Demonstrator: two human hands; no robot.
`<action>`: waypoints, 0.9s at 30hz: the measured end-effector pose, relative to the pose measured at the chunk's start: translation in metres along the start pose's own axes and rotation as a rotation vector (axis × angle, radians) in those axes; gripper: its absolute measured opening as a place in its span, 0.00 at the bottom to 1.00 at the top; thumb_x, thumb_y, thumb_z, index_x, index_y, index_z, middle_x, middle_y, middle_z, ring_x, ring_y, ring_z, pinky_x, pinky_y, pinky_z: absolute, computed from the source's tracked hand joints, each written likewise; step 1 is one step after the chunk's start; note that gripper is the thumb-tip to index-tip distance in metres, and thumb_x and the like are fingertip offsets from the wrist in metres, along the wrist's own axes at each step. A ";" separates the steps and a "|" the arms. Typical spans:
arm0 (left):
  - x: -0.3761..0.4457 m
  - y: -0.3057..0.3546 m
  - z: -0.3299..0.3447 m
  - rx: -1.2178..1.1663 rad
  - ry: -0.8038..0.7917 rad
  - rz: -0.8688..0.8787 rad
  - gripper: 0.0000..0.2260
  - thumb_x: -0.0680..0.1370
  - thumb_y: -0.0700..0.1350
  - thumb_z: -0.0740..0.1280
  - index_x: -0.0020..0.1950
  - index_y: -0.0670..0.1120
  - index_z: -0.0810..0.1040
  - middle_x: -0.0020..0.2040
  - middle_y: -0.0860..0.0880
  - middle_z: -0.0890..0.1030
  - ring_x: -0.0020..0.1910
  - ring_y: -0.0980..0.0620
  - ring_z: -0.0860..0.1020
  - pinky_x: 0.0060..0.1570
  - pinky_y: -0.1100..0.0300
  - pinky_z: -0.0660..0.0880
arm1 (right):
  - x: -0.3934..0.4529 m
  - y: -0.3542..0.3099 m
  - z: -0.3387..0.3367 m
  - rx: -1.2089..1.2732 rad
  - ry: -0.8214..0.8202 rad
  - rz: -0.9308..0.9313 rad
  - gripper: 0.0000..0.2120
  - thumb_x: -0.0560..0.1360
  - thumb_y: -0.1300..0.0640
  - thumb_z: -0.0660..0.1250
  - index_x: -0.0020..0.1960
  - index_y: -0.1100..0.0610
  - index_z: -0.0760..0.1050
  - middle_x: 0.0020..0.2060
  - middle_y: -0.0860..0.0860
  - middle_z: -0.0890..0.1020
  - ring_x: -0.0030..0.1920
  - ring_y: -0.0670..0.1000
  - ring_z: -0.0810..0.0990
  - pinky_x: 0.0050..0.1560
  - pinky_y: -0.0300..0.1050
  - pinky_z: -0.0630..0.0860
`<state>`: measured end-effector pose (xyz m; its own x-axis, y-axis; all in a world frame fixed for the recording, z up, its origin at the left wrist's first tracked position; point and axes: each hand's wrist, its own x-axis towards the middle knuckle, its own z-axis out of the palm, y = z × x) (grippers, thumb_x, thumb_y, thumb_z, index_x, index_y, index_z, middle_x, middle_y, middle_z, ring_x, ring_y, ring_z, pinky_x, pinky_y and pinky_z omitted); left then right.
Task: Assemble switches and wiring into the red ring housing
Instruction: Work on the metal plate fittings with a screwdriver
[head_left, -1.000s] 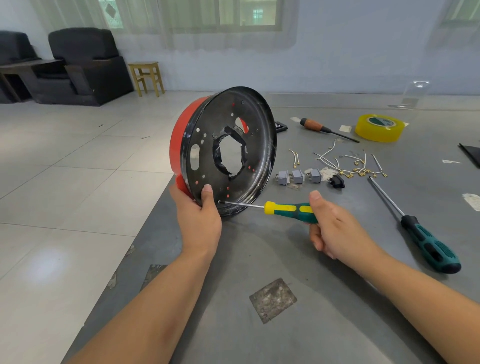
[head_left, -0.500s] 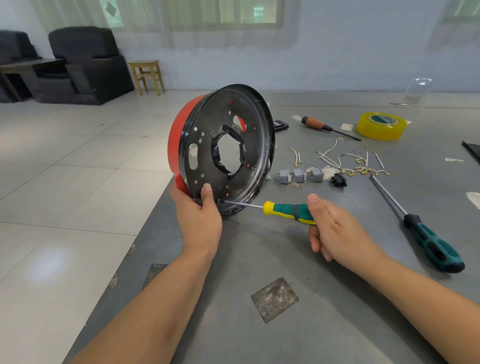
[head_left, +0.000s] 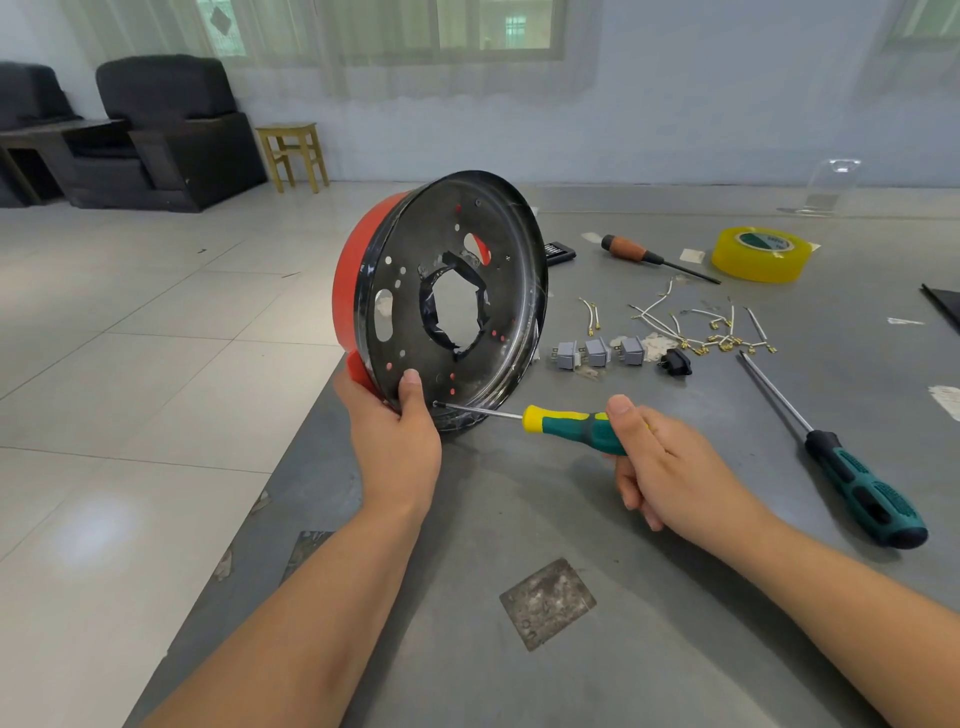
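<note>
The red ring housing (head_left: 349, 291) stands on edge at the grey table's left side, its black perforated plate (head_left: 504, 249) facing me. My left hand (head_left: 395, 436) grips its lower rim, thumb on the plate. My right hand (head_left: 670, 467) holds a small green-and-yellow screwdriver (head_left: 566, 423), whose tip sits at a hole low on the plate, beside my left thumb. Three grey switches (head_left: 597, 353) and a black switch (head_left: 675, 362) lie to the right of the housing. Behind them is a heap of short white wires (head_left: 701, 327) with brass ends.
A long green screwdriver (head_left: 841, 457) lies at the right. A wooden-handled screwdriver (head_left: 644, 255) and a yellow tape roll (head_left: 761, 253) sit further back. The table's left edge (head_left: 291, 467) runs just below the housing. A worn patch (head_left: 548, 603) marks the near tabletop.
The housing and both hands hold nearly the same place. My right hand has shifted slightly on the screwdriver handle.
</note>
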<state>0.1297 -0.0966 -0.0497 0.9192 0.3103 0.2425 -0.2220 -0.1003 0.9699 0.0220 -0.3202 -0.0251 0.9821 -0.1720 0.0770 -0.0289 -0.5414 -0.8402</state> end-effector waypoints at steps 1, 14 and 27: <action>0.000 0.000 0.000 0.000 0.001 0.001 0.20 0.85 0.43 0.65 0.76 0.48 0.64 0.65 0.50 0.80 0.54 0.69 0.78 0.47 0.81 0.71 | 0.000 0.000 -0.001 0.064 -0.033 0.004 0.23 0.76 0.24 0.51 0.48 0.42 0.70 0.28 0.50 0.80 0.21 0.51 0.72 0.24 0.36 0.69; 0.004 -0.004 0.000 0.007 0.000 -0.008 0.20 0.85 0.44 0.65 0.75 0.49 0.64 0.63 0.53 0.81 0.51 0.72 0.78 0.46 0.80 0.71 | 0.001 -0.003 -0.001 -0.130 0.000 0.015 0.32 0.77 0.28 0.47 0.44 0.55 0.72 0.23 0.51 0.79 0.18 0.44 0.71 0.25 0.33 0.68; 0.001 0.000 0.000 0.011 -0.004 -0.004 0.19 0.85 0.44 0.65 0.75 0.49 0.64 0.63 0.52 0.80 0.53 0.68 0.79 0.46 0.81 0.71 | -0.004 -0.003 -0.007 0.046 -0.158 -0.033 0.13 0.81 0.39 0.62 0.50 0.49 0.69 0.27 0.52 0.80 0.23 0.50 0.73 0.27 0.42 0.72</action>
<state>0.1305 -0.0965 -0.0496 0.9215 0.3065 0.2384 -0.2146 -0.1098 0.9705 0.0172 -0.3232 -0.0190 0.9995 -0.0216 0.0224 0.0084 -0.5056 -0.8627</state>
